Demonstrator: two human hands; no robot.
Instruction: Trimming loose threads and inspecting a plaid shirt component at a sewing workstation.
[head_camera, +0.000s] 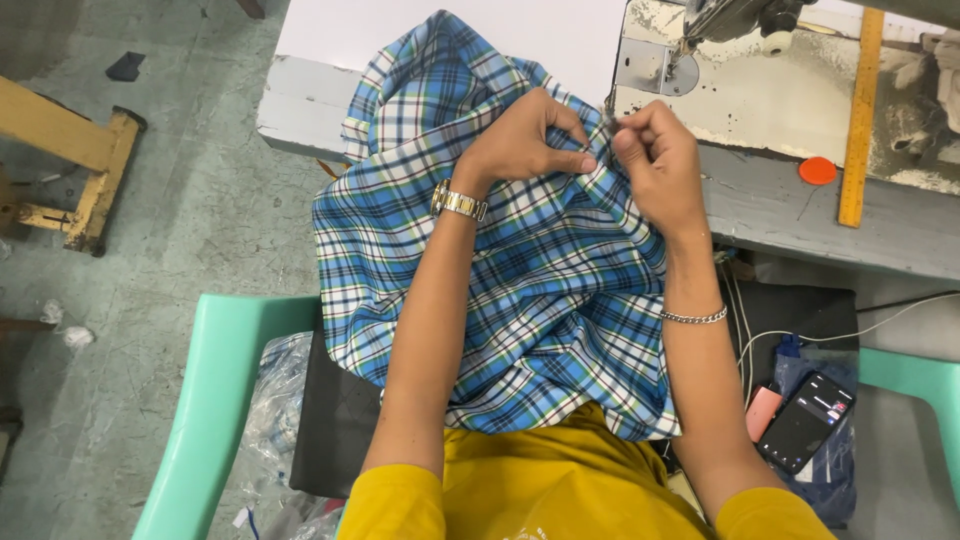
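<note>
Both hands meet at the front edge of the sewing table (800, 215), just left of the sewing machine (740, 60). The left hand (525, 140) is curled nearly closed, thumb and fingertips pinching a fold of the blue checked cloth (530, 300). The right hand (660, 165) is closed in the same way, pinching the cloth right beside it; something small may sit between its fingertips, but I cannot tell what.

The cloth hangs from the table's front left corner down over the lap, bunched and heavy. That weight is the likely trouble: if either pinch loosens, the fold could slip out and slide toward the floor. The hands also work close under the machine's needle area, so a fingertip could get caught there. A phone (805, 420) lies on the green chair (215, 400) at the right hip; a swing of loose cloth could knock it off.
</note>
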